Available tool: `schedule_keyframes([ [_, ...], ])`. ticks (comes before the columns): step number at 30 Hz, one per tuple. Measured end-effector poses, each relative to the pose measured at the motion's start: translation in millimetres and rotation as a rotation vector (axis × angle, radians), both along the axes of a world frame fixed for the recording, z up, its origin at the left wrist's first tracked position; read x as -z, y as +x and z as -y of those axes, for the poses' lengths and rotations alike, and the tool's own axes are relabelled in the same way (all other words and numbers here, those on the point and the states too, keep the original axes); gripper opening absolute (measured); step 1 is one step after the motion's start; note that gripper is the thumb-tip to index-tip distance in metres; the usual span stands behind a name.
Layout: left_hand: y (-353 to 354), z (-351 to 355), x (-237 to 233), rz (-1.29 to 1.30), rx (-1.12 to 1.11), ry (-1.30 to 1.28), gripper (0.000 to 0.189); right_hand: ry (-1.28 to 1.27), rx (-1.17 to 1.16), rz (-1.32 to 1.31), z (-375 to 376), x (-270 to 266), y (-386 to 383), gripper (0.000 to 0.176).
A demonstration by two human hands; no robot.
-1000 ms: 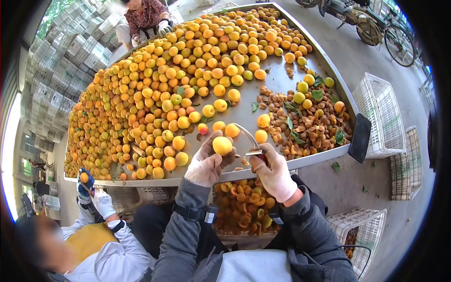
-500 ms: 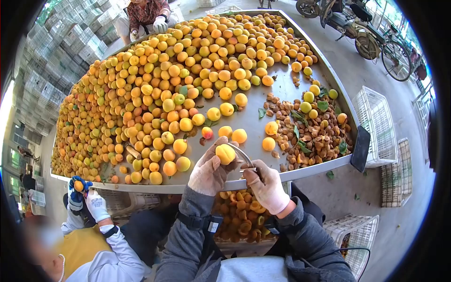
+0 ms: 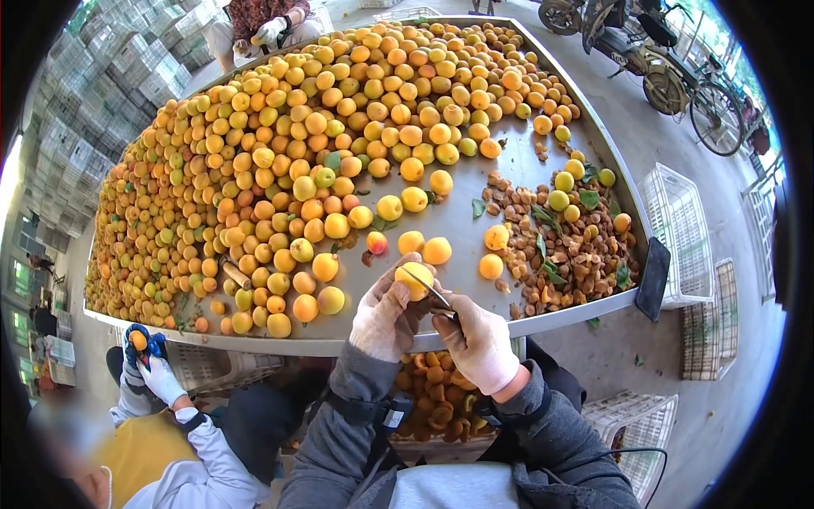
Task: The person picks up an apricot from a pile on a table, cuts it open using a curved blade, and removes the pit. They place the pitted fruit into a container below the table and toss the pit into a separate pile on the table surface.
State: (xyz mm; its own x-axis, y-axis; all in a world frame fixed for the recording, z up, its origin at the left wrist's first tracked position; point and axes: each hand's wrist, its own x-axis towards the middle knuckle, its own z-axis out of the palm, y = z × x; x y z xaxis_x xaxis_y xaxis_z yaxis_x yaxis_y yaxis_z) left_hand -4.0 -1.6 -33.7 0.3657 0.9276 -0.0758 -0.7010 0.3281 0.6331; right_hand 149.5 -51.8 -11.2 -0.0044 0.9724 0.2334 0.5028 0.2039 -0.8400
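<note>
My left hand [image 3: 386, 316], in a soiled glove, holds a yellow-orange apricot [image 3: 414, 281] over the table's near edge. My right hand [image 3: 480, 339], in a pale glove, is closed on a small knife [image 3: 428, 288] whose thin blade lies across the apricot. Two loose apricots sit just beyond my fingers. A wide heap of apricots [image 3: 280, 170] covers the left and back of the metal table [image 3: 458, 212]. Brown pits [image 3: 577, 246] with green leaves are piled on the right. Below the edge, between my arms, are opened apricot halves [image 3: 437, 394].
A co-worker with a blue glove [image 3: 140, 342] holds an apricot at lower left; another person's gloved hand [image 3: 271, 31] is at the far edge. White crates [image 3: 678, 237] stand right, more [image 3: 632, 416] at lower right. A dark flat object [image 3: 653, 280] is at the table's right corner.
The blade has moved from beside the apricot to across its face, and my hands are slightly closer together. The view has shifted a little. The far person's hands have moved.
</note>
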Motion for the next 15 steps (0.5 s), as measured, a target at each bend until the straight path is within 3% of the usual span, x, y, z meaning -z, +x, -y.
schedule_keyframes([
  [7, 1, -4, 3, 0.045, -0.034, -0.038, 0.055, 0.016, 0.067, 0.245, -8, 3, -9, 0.024],
  [12, 3, -2, -5, -0.243, -0.094, 0.122, 0.056, -0.015, 0.029, 0.267, -15, 3, -5, 0.026],
  [15, 2, -6, -9, -0.224, -0.074, 0.173, 0.059, 0.07, 0.025, 0.23, -17, 4, -2, 0.024],
])
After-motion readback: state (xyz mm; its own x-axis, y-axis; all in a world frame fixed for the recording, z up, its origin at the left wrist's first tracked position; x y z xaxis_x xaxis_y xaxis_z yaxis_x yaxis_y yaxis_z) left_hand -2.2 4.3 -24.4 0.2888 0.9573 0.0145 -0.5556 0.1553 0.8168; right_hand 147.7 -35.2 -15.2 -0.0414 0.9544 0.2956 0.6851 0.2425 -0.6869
